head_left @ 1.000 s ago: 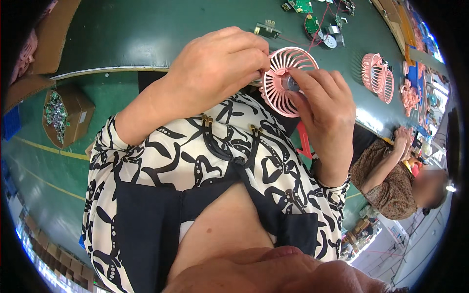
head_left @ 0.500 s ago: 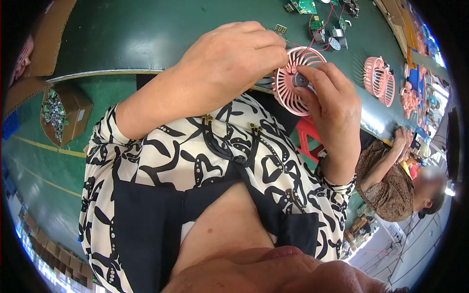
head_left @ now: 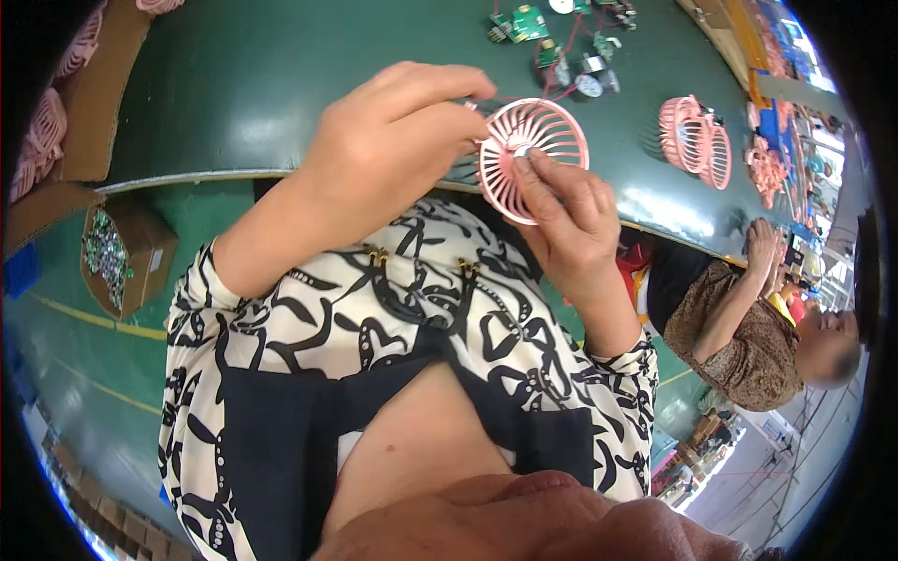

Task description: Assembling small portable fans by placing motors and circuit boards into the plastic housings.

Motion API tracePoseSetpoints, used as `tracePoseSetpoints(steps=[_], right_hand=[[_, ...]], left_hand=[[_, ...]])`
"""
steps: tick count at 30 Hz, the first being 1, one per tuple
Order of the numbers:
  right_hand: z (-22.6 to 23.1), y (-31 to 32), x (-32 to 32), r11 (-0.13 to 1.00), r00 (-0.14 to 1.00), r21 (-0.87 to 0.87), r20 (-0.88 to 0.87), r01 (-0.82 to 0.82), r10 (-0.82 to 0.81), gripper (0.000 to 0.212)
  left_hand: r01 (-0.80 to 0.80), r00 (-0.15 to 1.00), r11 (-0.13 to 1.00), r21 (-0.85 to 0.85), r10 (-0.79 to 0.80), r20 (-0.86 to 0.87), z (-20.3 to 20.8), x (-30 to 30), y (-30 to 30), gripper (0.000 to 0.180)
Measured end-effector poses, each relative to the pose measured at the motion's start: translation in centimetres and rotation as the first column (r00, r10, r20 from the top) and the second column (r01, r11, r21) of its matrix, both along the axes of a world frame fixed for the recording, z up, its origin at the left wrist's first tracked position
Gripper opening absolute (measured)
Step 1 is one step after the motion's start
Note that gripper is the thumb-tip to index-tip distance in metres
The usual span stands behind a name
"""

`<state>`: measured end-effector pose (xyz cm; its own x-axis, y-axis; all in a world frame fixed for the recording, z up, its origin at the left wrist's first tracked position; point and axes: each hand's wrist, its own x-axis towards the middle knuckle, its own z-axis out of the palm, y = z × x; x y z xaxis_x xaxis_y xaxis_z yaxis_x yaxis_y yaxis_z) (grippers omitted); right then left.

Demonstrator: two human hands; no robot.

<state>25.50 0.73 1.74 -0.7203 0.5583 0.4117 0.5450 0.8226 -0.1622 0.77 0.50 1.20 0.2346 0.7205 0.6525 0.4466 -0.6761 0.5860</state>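
A round pink fan cage (head_left: 554, 114) with radiating ribs is held at the table's near edge, its hollow side facing me. My right hand (head_left: 575, 210) grips it from the right, thumb and fingers pressing a small round motor (head_left: 522, 151) at its centre. My left hand (head_left: 388, 140) is at the cage's left rim, with bent fingers closed at the edge. Whether those fingertips also pinch a wire is hidden. Thin red wires run from behind the cage toward small motors (head_left: 589, 86) on the table.
Green circuit boards (head_left: 528, 22) lie at the far side of the green table (head_left: 234, 93). Another pink fan cage (head_left: 687, 136) stands to the right. Pink parts fill a carton (head_left: 98, 122) at left; a floor box (head_left: 150, 252) holds small parts. A co-worker (head_left: 739, 327) sits at right.
Both hands and the cage appear further left as the view shifts. The cage has turned slightly, and my left fingers have spread a little at its rim. My right thumb remains on the motor.
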Motion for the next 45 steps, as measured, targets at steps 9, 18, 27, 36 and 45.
tracePoseSetpoints(steps=[9, 18, 27, 36, 45], right_hand=[[2.7, 2.5, 1.8, 0.905, 0.952, 0.306, -0.02, 0.297, -0.306, 0.047], [4.3, 2.9, 3.6, 0.872, 0.889, 0.177, -0.066, 0.457, -0.453, 0.036], [0.9, 7.2, 11.4, 0.766, 0.732, -0.029, -0.273, 0.643, -0.625, 0.024], [-1.2, 12.9, 19.2, 0.604, 0.617, 0.275, 0.047, 0.748, -0.786, 0.035], [0.4, 7.9, 10.6, 0.732, 0.79, 0.304, -0.154, 0.609, -0.593, 0.031]], left_hand=[[0.932, 0.236, 0.355, 0.076, -0.75, 0.617, 4.9, 2.1, -2.8, 0.036], [0.967, -0.181, 0.043, 0.252, -0.584, 0.791, 6.0, 4.5, -4.2, 0.04], [0.916, -0.266, 0.1, 0.389, -0.576, 0.773, 6.2, 4.9, -3.3, 0.037], [0.789, 0.536, 0.613, -0.043, -0.653, 0.535, 6.1, -1.0, -1.5, 0.027], [-0.752, 0.586, 0.659, 0.013, 0.678, -0.443, 1.9, -17.7, 4.9, 0.04]])
